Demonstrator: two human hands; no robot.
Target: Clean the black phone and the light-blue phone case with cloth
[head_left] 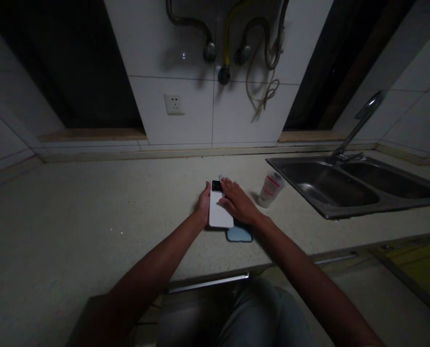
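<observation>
A: What's in the containers here?

B: There's a double-bowl steel sink (pixel 325 185) set into the right of the tabletop (pixel 73 202), with a faucet (pixel 359 126) rising behind it. The bowls are dim, and all I can make out is bare steel with a glint in the nearer one. Just left of the sink stands a small white bottle (pixel 271 189) with a red-printed label, tilted. It's opaque, so I can't tell what's inside.

A: And the phone?

B: A white smartphone (pixel 221 214) lies flat on the tabletop, back up, with its dark camera patch at the far end. Its lower corner overlaps a blue phone case (pixel 239 233).

A: How are the hands?

B: The left hand (pixel 202 205) is curled against the phone's left edge, holding it. The right hand (pixel 238 201) lies palm down across the upper half, fingers stretched over the far end, not clenched.

A: Room to move?

B: Plenty leftward, where the tabletop runs on a long way. To the right, the bottle stands just beside the right hand. The front edge is near the case, with a metal bar handle (pixel 207 283) below it. Both forearms reach in from the bottom of the view.
</observation>
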